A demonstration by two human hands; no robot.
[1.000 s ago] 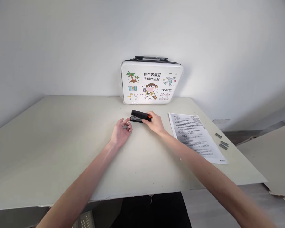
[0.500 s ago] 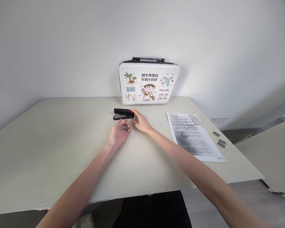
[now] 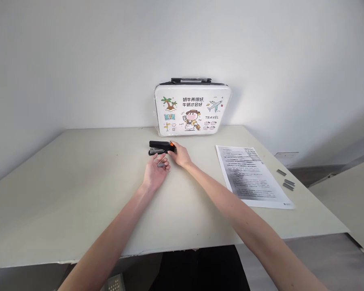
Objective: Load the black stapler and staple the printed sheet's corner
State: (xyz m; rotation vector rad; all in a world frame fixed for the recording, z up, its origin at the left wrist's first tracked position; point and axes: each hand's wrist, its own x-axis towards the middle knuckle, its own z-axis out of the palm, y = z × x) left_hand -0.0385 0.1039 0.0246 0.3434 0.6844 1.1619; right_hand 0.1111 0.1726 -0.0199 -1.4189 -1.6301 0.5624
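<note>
A black stapler (image 3: 158,144) with an orange part at its rear lies on its side or stands low on the table; which, I cannot tell. My right hand (image 3: 180,155) grips its rear end, fingers closed around it. Palm up, my left hand (image 3: 155,174) is just below the stapler's front, its fingers curled around a small grey strip of staples (image 3: 161,165). The left fingertips reach the stapler's lower edge; whether they touch it is unclear.
A white cartoon-printed case (image 3: 194,109) leans against the wall behind the stapler. A printed sheet of paper (image 3: 251,176) lies to the right. Past it, three grey staple strips (image 3: 288,186) rest near the right edge of the table (image 3: 79,194).
The whole view has shifted slightly, so everything sits a little further right and lower. Both hands keep nearly the same hold on the stapler and the strip of staples.
</note>
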